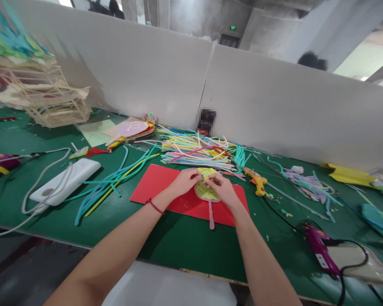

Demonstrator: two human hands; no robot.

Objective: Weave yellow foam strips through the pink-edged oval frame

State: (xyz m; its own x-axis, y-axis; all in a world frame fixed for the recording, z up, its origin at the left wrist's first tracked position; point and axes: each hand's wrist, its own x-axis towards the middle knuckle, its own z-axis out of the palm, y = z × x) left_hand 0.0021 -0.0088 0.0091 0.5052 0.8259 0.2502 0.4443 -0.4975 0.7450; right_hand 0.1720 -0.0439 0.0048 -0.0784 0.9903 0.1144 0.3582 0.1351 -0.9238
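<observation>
A small yellow fan-shaped craft piece [207, 194] with a pink rim lies on a red board [156, 182]. Its fuzzy pink handle [211, 216] points toward me. At the fan's upper part, my left hand [189, 179] pinches from the left, a red cord around its wrist. My right hand [221, 188] closes in from the right, with thumb and fingertips bent onto the same yellow part. The fingertips of both hands nearly meet there. What small detail lies between them is partly hidden.
Behind the board lies a heap of coloured fuzzy sticks [194, 148]. A yellow glue gun [257, 182] rests to the right, its cord running to a purple device [321, 250]. To the left are teal and yellow sticks [115, 182] and a white power bank-like block [65, 182] with cables.
</observation>
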